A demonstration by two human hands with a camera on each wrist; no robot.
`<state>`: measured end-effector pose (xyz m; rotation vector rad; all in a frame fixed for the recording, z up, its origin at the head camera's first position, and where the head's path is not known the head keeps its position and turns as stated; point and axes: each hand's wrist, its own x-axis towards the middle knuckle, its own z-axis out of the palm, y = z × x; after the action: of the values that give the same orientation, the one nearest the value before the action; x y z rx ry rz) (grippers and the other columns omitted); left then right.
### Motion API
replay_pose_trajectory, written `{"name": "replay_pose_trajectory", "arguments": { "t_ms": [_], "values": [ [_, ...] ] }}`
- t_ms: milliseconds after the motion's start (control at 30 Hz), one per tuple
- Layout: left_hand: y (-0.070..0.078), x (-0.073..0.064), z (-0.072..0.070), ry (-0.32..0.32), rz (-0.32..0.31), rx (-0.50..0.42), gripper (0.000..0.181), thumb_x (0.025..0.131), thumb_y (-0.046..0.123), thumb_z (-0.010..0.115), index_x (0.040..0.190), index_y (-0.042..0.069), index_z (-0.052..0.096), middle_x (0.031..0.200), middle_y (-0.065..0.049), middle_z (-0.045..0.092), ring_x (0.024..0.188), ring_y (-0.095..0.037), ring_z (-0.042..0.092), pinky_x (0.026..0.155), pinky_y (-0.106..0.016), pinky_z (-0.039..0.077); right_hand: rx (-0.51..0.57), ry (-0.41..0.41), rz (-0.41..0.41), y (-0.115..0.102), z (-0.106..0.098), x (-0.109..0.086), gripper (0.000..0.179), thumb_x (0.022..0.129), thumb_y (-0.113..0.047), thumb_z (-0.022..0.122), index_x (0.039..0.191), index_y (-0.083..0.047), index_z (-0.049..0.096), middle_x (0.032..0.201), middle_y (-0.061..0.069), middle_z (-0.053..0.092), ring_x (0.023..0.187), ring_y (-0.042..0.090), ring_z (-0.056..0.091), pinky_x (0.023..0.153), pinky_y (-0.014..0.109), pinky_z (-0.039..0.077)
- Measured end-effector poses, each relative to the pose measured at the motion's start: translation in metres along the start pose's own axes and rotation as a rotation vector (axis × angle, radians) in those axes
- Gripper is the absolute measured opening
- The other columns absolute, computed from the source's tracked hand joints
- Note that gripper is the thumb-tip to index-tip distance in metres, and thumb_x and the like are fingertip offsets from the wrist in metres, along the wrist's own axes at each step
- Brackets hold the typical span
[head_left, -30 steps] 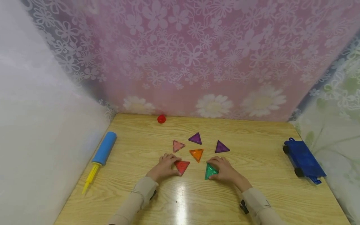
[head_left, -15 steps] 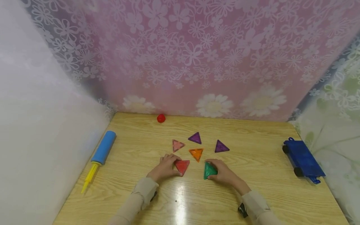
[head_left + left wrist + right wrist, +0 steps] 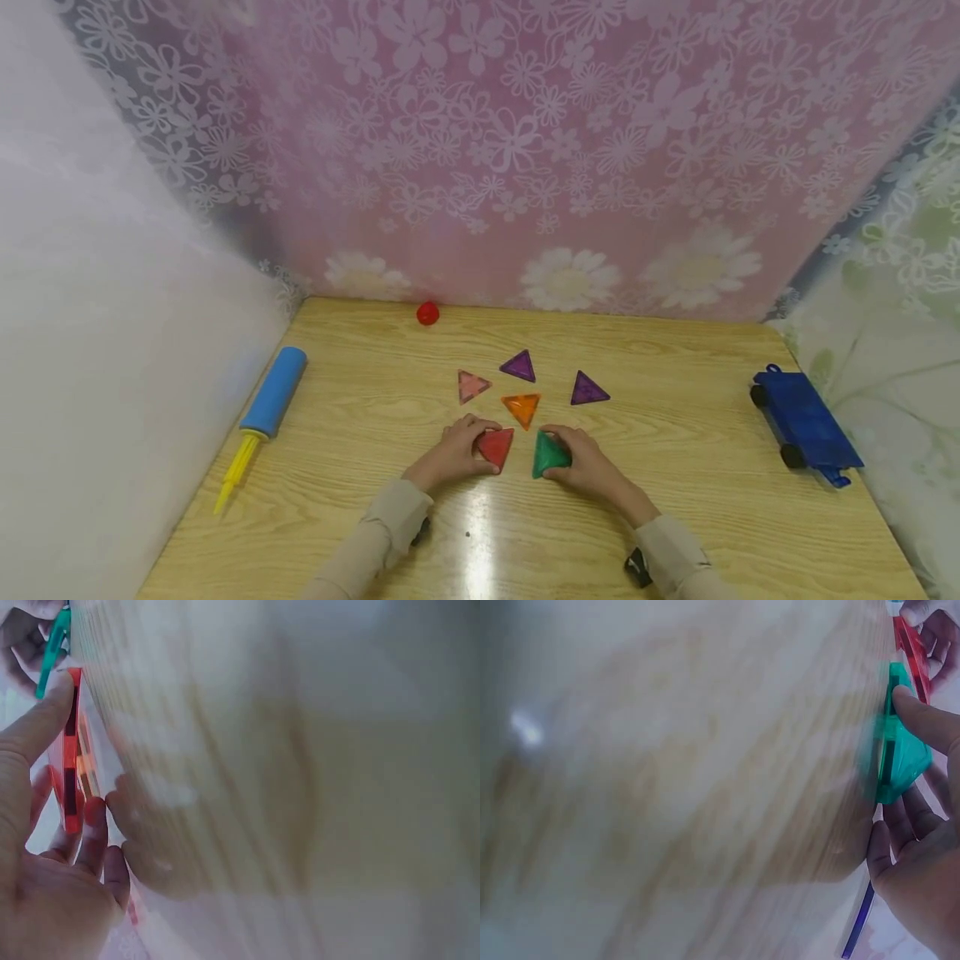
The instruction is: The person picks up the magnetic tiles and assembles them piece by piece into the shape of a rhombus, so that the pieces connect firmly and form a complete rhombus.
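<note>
In the head view my left hand (image 3: 452,452) pinches a red triangular magnetic tile (image 3: 497,448) between thumb and fingers. Facing it, my right hand (image 3: 588,462) pinches a green triangular magnetic tile (image 3: 550,455). A narrow gap separates the two tiles, both low over the wooden table. From the left wrist, the red tile (image 3: 71,750) appears edge-on, with dark magnets along its side. The right wrist view shows the green tile (image 3: 900,742) with thumb and fingers at its corners. Just beyond both hands lies an orange triangular tile (image 3: 522,409).
Behind the orange tile lie a pink triangular tile (image 3: 472,386) and two purple ones, a middle purple tile (image 3: 519,366) and a right purple tile (image 3: 588,389). A red knob-like piece (image 3: 427,313) sits at the back. A blue-and-yellow hand pump (image 3: 273,396) lies left, a blue wheeled toy chassis (image 3: 806,422) right.
Both hands have drawn closer together, the red tile shifting right and turning, the green one moving left. The tiles beyond them stay in place.
</note>
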<state>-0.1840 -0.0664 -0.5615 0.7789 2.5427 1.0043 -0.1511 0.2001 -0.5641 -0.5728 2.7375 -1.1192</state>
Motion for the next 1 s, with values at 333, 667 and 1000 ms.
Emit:
{"name": "replay_pose_trajectory", "arguments": {
  "t_ms": [333,667,1000],
  "values": [
    [0.006,0.002,0.011,0.057,0.025,-0.084,0.058,0.078,0.032,0.078,0.128,0.016,0.054,0.118,-0.003,0.051,0.097,-0.014,0.049,0.087,-0.035,0.035,-0.008,-0.004,-0.01,-0.009,0.009,0.007,0.065,0.075,-0.025,0.081,0.131,-0.006,0.053,0.108,0.008,0.063,0.096,0.021,0.051,0.085,0.043,0.042],
    [0.006,0.004,0.019,0.056,0.044,-0.091,0.059,0.077,0.033,0.078,0.128,0.016,0.054,0.119,0.001,0.056,0.101,-0.012,0.051,0.087,-0.034,0.027,0.042,0.003,0.0,-0.017,0.016,0.009,0.064,0.075,-0.025,0.081,0.13,-0.005,0.053,0.116,0.011,0.062,0.098,0.022,0.052,0.089,0.047,0.036],
    [0.006,0.001,0.018,0.06,0.028,-0.083,0.06,0.078,0.034,0.077,0.13,0.015,0.054,0.12,0.0,0.057,0.103,-0.012,0.052,0.089,-0.035,0.029,-0.012,-0.008,-0.028,-0.016,0.019,0.009,0.066,0.076,-0.027,0.08,0.131,-0.004,0.052,0.112,0.008,0.061,0.096,0.021,0.051,0.088,0.044,0.038]
  ]
}}
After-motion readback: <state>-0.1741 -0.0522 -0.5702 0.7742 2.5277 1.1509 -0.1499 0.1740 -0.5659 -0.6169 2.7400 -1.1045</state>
